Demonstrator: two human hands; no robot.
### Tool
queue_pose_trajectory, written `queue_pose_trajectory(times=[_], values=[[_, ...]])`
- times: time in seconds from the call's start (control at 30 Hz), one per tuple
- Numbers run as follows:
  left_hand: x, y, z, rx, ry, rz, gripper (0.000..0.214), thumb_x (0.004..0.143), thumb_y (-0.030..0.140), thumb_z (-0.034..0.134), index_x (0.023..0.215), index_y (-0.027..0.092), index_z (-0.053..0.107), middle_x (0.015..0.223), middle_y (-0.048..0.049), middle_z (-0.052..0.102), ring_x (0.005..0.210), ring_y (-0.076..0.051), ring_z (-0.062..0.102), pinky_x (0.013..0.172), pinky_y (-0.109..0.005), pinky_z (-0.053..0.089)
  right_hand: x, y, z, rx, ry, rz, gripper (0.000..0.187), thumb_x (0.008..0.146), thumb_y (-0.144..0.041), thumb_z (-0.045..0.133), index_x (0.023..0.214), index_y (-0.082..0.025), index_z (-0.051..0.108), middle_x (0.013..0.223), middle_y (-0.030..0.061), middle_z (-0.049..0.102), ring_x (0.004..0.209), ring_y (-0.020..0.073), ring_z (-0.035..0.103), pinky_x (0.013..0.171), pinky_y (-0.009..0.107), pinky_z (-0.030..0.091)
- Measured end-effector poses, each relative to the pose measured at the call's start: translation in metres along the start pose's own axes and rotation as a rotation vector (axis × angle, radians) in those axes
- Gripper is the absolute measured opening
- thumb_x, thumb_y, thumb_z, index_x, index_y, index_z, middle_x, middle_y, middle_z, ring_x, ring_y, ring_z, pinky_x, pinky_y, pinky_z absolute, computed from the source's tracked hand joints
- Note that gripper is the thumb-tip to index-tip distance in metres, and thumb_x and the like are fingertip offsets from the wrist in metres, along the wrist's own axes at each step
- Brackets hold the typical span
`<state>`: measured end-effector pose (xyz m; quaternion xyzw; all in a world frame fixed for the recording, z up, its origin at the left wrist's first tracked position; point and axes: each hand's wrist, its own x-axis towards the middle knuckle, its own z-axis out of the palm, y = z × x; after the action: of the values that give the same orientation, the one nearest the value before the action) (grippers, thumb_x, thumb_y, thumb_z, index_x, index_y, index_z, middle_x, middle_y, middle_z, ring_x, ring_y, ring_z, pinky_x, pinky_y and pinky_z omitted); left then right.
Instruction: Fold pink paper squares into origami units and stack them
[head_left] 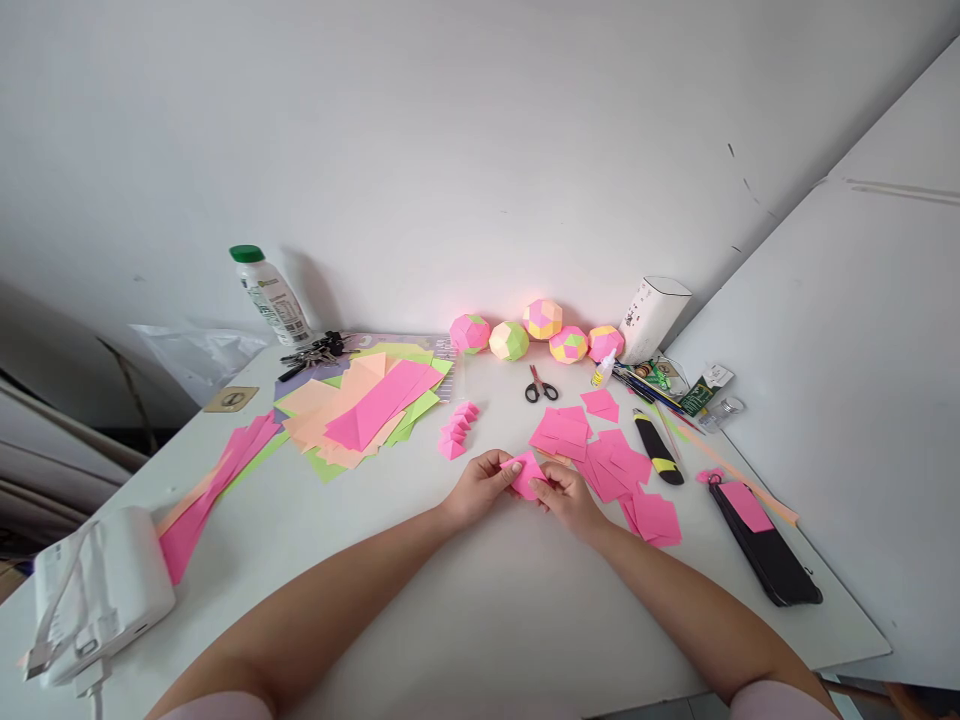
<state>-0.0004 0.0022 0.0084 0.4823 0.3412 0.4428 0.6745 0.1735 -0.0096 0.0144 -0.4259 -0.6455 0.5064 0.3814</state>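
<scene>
Over on the left of the tabletop (315, 520), long pink strips (199, 520) lie by a white box (146, 565). Next comes a messy pile of pink, peach and green paper (382, 400), then a little row of folded pink bits (454, 436). Near the middle, my left hand (480, 488) pinches one side of a small pink paper (529, 470), and my right hand (570, 496) pinches the other. The paper sits right between them, so neither grip is nearer. I can't tell its long side. Loose pink squares (615, 470) lie just beside my right hand.
</scene>
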Motion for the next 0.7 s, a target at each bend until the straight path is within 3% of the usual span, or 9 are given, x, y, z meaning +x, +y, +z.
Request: queue_pose_trajectory(times=[0.23,0.37,0.5,0.7], values=[[0.0019,-0.0059,0.0005,-0.051,0.042,0.048,0.036,0.072,0.043,0.066,0.077,0.019,0.04,0.06,0.0065,0.052,0.049,-0.007,0.05,0.045,-0.019,0.039,-0.0002,0.0016,0.0011,-0.063,-0.014,-0.07,0.028,0.079,-0.04,0.06,0.063,-0.017,0.06,0.068,0.0013,0.052,0.056,0.0126,0.048,0.046,0.023,0.039],[0.0025,-0.0093,0.0009,-0.084,0.078,0.104,0.037,0.071,0.038,0.069,0.081,0.02,0.037,0.064,0.0066,0.052,0.056,-0.008,0.053,0.052,-0.02,0.042,-0.0002,0.0,0.0018,-0.061,-0.004,-0.085,0.027,0.079,-0.041,0.059,0.065,-0.018,0.061,0.069,0.0018,0.052,0.055,0.0122,0.046,0.045,0.023,0.039],[0.0006,-0.0089,0.0004,0.009,0.101,0.105,0.03,0.074,0.039,0.065,0.08,0.018,0.046,0.064,0.0045,0.051,0.057,-0.007,0.049,0.054,-0.02,0.04,-0.0004,-0.0013,0.0015,-0.038,0.017,-0.073,0.026,0.079,-0.039,0.06,0.065,-0.018,0.057,0.063,-0.0004,0.047,0.053,0.0117,0.046,0.045,0.023,0.039],[-0.0033,-0.0047,0.0005,0.138,0.03,0.095,0.037,0.076,0.04,0.062,0.104,0.017,0.056,0.095,-0.006,0.06,0.09,-0.018,0.056,0.082,-0.033,0.046,-0.0006,-0.0035,0.0008,-0.092,0.043,-0.08,0.029,0.082,-0.039,0.056,0.062,-0.018,0.058,0.063,0.0006,0.049,0.053,0.0115,0.045,0.044,0.023,0.038]])
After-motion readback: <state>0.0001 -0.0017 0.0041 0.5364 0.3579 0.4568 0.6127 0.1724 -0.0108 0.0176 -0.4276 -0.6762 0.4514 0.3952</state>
